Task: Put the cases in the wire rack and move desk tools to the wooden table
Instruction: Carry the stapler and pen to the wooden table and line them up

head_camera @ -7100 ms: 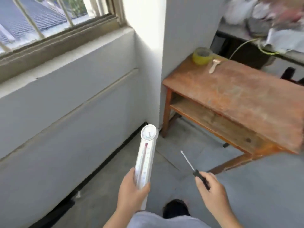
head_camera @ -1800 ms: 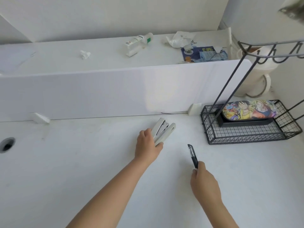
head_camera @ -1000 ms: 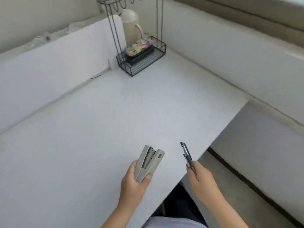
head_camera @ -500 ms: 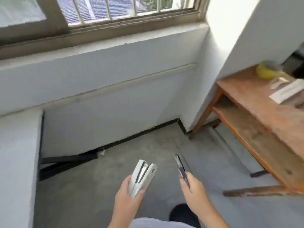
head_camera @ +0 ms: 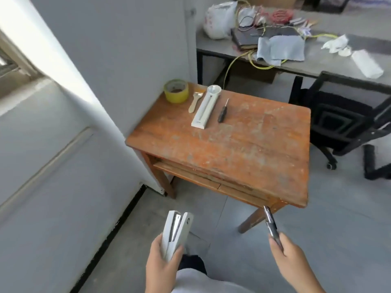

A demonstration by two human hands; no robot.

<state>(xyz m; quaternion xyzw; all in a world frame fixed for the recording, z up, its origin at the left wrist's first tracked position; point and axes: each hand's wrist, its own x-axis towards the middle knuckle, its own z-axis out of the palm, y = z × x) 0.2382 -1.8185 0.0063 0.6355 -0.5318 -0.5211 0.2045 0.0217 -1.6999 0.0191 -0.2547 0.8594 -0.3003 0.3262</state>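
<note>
My left hand grips a white stapler, held upright above the floor. A dark pen points up and away from my right hand, which is closed around it. Ahead stands the worn wooden table. At its far left lie a yellow tape roll, a small brush, a white thermometer and a black screwdriver. The wire rack and the cases are out of view.
A white wall runs along the left, meeting a corner beside the table. Behind the table a grey desk carries cloths, cables and a bag. A black office chair stands at the right. Grey floor lies between me and the table.
The view has swung right from the window wall to face the wooden table, which is now nearer and fully in view. Both hands still hold the stapler and the pen.
</note>
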